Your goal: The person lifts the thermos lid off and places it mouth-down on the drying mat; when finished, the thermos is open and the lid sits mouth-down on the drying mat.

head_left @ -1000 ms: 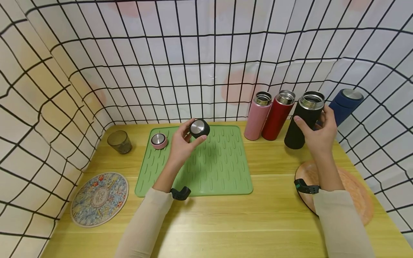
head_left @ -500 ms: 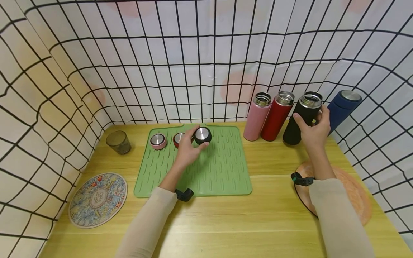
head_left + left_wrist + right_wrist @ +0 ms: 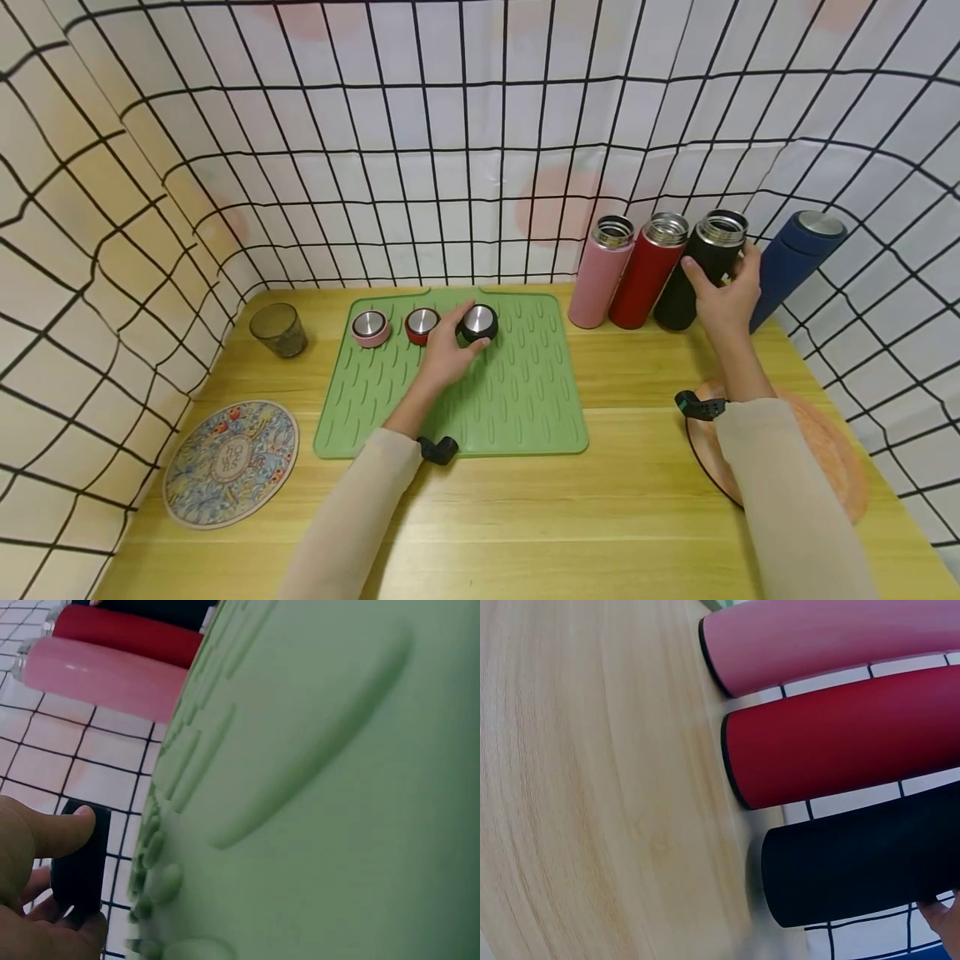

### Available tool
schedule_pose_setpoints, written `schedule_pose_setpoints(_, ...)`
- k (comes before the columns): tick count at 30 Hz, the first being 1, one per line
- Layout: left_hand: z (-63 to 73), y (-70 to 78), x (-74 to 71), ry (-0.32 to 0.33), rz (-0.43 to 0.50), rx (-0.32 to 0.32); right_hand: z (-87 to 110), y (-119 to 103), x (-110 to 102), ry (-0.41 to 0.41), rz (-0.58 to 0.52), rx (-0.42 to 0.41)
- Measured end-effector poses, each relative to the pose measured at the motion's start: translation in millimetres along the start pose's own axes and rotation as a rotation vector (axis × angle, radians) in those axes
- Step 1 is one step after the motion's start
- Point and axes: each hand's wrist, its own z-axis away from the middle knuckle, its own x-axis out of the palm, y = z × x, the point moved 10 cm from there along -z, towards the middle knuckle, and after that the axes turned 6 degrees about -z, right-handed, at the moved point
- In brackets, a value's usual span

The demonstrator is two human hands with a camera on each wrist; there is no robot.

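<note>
My left hand [image 3: 448, 352] pinches a black bottle lid [image 3: 480, 322], steel top up, over the back of the green mat [image 3: 510, 400]. In the left wrist view the thumb presses one side of the black lid [image 3: 84, 859] and fingers curl round the other. A red lid [image 3: 422, 323] and a pink lid [image 3: 370, 328] sit on the mat to its left. My right hand [image 3: 731, 300] grips an uncapped black bottle [image 3: 681, 292], upright beside a red bottle [image 3: 645, 279] and a pink bottle [image 3: 597, 279], both uncapped. Its base [image 3: 776, 877] is right at the tabletop.
A capped blue bottle [image 3: 795, 258] stands at the far right, behind my right hand. Left of the mat are a brown glass [image 3: 279, 331] and a round patterned mat [image 3: 232, 464]. An orange round mat [image 3: 821, 458] lies under my right forearm. A grid-patterned curtain [image 3: 480, 167] encloses the table.
My left hand has lowered the black lid toward the mat, slightly rightward, uncovering the red lid. My right hand has moved the black bottle down and left, closer to the red bottle.
</note>
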Motion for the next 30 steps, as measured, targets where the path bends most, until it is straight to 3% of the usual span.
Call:
schedule_pose_setpoints(6, -4.6, -9.6, 11.0, -0.036, -0.03, -0.036, -5.1, 10.3, 1.3, -0.005, 0.043, 0.043)
schedule_pose_setpoints(12, -8.4, -10.0, 17.4, -0.057, -0.061, -0.008, -6.0, 13.9, 0.9, -0.007, 0.038, 0.069)
schedule_pose_setpoints(19, -11.5, -14.5, 17.3, -0.034, -0.089, -0.035, -6.4, 16.9, 0.9, -0.028, 0.052, 0.077)
schedule_pose_setpoints(30, -7.5, -12.0, 17.3, -0.054, -0.093, -0.048, 0.1, 13.8, -0.8, -0.1, 0.073, 0.1)
